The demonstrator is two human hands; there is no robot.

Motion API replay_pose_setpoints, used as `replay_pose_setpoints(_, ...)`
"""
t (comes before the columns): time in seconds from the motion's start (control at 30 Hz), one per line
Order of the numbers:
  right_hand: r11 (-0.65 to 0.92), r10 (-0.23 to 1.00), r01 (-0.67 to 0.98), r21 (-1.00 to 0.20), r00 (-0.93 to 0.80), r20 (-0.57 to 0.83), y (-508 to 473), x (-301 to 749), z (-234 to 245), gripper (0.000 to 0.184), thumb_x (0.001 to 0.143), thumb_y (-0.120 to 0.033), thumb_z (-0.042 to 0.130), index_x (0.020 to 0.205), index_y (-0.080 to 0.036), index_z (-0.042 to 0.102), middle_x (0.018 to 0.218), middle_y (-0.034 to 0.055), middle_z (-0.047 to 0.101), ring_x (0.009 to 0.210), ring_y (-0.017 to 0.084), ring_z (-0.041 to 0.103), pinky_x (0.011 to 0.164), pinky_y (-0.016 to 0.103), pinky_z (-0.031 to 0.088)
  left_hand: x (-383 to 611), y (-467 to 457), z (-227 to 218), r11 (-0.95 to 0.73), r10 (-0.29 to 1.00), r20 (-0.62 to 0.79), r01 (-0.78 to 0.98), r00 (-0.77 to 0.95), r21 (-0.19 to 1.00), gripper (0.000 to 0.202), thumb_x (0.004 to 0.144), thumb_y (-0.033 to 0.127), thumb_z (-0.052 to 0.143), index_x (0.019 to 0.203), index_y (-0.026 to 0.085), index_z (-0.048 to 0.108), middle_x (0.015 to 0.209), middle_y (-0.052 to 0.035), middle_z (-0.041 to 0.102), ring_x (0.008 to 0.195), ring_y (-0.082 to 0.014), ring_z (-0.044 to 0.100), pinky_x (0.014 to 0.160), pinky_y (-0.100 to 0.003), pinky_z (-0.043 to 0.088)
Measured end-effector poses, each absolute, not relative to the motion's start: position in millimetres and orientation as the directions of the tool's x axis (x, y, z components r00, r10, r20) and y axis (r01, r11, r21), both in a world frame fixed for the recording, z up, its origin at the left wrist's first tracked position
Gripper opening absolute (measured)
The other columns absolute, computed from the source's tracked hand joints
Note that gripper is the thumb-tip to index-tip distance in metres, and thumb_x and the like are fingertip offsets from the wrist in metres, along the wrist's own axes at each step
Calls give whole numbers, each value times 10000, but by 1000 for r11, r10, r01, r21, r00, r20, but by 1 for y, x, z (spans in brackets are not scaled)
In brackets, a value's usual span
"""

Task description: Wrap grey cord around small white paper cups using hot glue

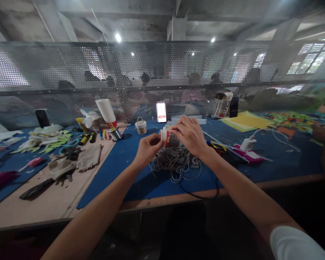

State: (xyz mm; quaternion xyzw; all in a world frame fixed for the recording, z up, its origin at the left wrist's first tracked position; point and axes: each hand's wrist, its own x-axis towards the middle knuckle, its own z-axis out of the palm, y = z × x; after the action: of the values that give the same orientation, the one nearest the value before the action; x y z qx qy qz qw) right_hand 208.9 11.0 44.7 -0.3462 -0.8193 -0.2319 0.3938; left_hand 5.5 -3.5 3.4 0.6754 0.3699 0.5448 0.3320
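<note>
grey cord heap: a loose tangle (176, 162) on the blue-covered tabletop (111, 177), the landmark for every place below.
paper cup: tipped on its side above the heap (164, 136), white rim toward the left, a red band showing, grey cord wound around its body.
left hand: thumb and fingers closed on the cup's rim end (151, 147), above the heap's left edge.
right hand: fingers bent and partly spread at the cord-wound end (190, 134), above the heap's right side; cannot tell whether it pinches the cord.
cord-wrapped cup with handle: upright, behind and left of the heap (141, 126).
lit smartphone: standing behind the heap (161, 112).
stacked paper cups: leaning, farther left behind the heap (106, 110).
white charger: right of the heap (248, 144).
work gloves: well left of the heap (89, 158).
</note>
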Motion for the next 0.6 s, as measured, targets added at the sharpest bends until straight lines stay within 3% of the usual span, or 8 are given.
replay_pose_setpoints(0.6,674,405,737,62,-438,802,12,211,44,141,981,-303,572,951,-219,681,937,49,620,892,210,561,835,360,351,6,-6,8,-504,852,480,81,208,860,192,788,311,734,838,126,718,772,-25,680,694,-127,578,668,-235,430)
